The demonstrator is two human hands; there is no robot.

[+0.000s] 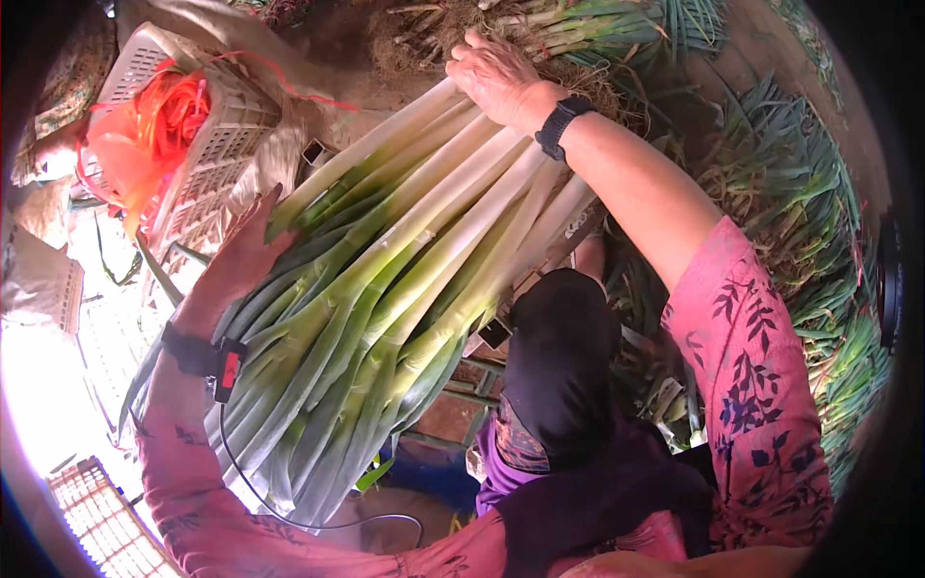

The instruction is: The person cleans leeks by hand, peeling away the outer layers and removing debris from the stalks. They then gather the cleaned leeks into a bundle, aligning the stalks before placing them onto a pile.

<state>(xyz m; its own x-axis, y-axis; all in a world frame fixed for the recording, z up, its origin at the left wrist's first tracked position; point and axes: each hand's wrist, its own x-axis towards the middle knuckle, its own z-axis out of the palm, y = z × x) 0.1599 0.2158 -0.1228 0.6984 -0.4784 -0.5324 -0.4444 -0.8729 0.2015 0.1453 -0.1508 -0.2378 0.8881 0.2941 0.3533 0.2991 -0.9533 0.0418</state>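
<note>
A large bundle of leeks (385, 260) lies slantwise before me, white shanks toward the top and broad green leaves fanning out at the lower left. My right hand (496, 85) is over the white ends at the top, its fingers bent round the outermost shanks. Against the bundle's left side rests my left hand (241, 258), fingers stretched along the outer leek and thumb apart; part of its palm is turned away from view. A dark strap circles my right wrist. Another strap on my left wrist carries a small red-and-black device (228, 370) with a cable.
At the upper left stands a pale plastic crate (226, 144) with bright red-orange ribbon (154, 135) on it. More leeks with rooty ends (568, 24) lie at the top, and a heap of green leaves (790, 212) fills the right. Another crate (101, 520) sits lower left.
</note>
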